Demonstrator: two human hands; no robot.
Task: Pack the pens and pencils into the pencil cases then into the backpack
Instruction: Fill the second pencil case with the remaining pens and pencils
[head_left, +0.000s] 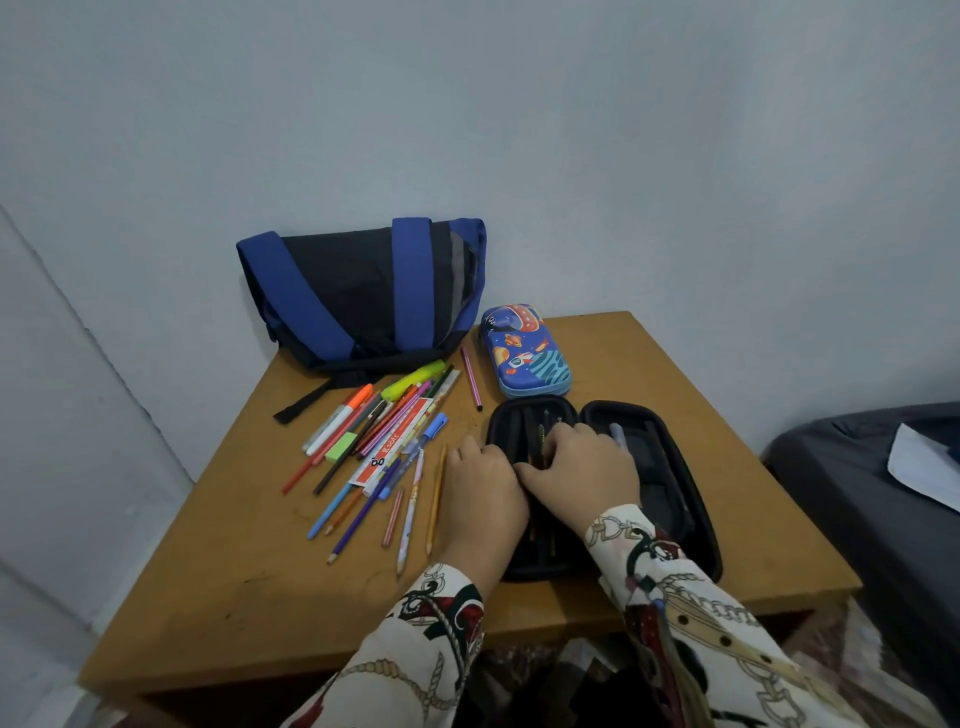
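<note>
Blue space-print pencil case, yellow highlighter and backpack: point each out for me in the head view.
blue space-print pencil case (524, 351): head view, on the printed lid.
yellow highlighter (413, 381): head view, on the middle of its barrel.
backpack (358, 291): head view, on the dark front panel between the blue straps.

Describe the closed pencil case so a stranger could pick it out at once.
Start at the blue and black backpack at the back of the wooden table. Just to its right lies the closed pencil case. Unlike the open black pencil case in front of it, it is bright blue with cartoon planets and a rocket.
</note>
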